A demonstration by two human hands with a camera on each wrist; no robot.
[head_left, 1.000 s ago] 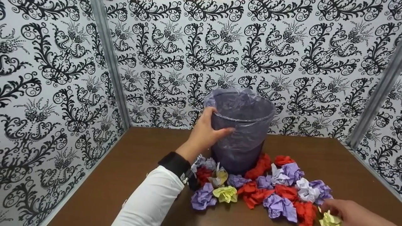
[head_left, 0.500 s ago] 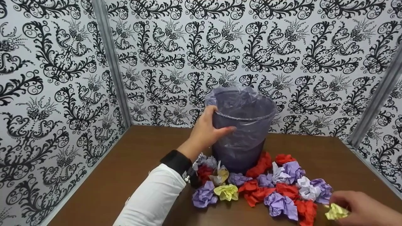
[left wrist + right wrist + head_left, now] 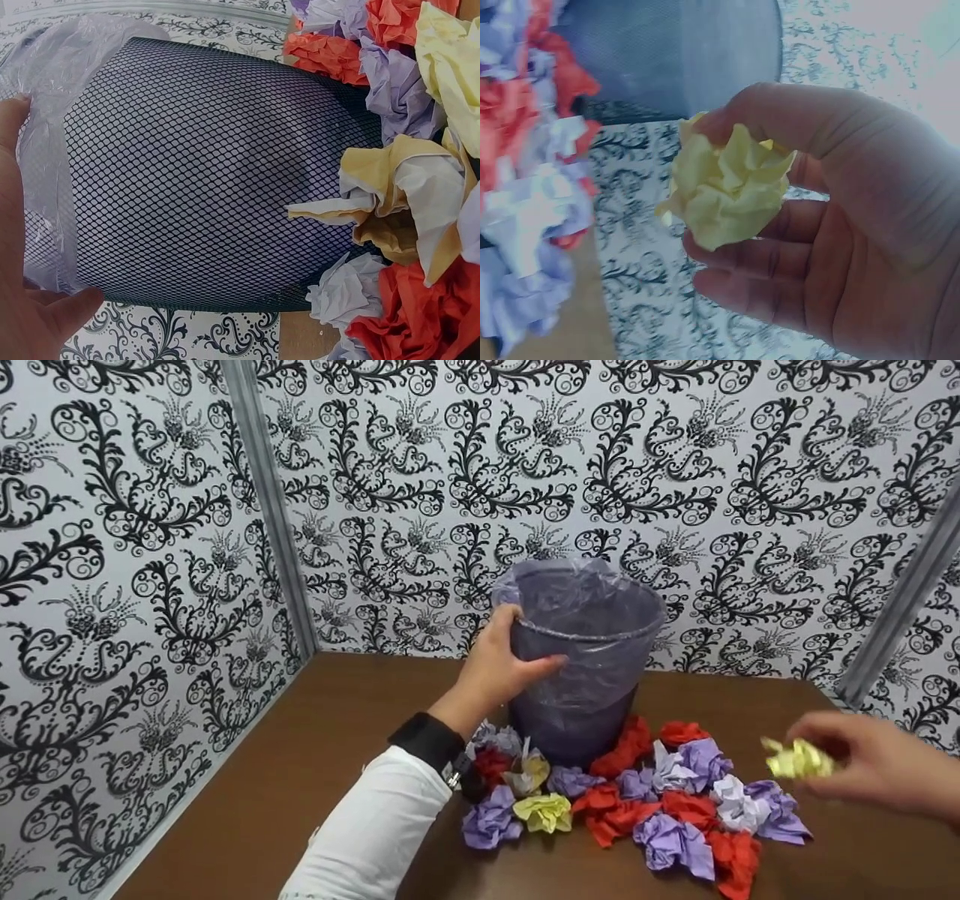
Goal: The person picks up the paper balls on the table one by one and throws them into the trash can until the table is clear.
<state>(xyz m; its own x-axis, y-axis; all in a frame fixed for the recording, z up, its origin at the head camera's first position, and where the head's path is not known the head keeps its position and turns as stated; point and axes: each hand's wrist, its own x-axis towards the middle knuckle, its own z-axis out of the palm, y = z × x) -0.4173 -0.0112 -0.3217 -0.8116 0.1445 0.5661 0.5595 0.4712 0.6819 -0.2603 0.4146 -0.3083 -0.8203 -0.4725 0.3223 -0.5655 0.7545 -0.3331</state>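
A dark mesh wastebasket (image 3: 570,727) lined with a clear plastic bag (image 3: 600,675) stands on the table. My left hand (image 3: 495,660) grips it near the rim on its left side, thumb across the front; in the left wrist view the hand shows only at the left edge. My right hand (image 3: 862,757) pinches a yellow crumpled paper ball (image 3: 801,759) above the table, right of the heap. In the right wrist view the yellow ball (image 3: 727,187) sits between thumb and fingers.
Crumpled paper balls in red (image 3: 735,862), purple (image 3: 675,844), white (image 3: 739,802) and yellow (image 3: 544,812) lie heaped before the wastebasket. They rest on a brown table (image 3: 247,810). Patterned wall panels (image 3: 375,472) stand behind and at the sides.
My right hand has picked up the yellow paper ball from the heap's right end and raised it. My left hand keeps its grip on the wastebasket.
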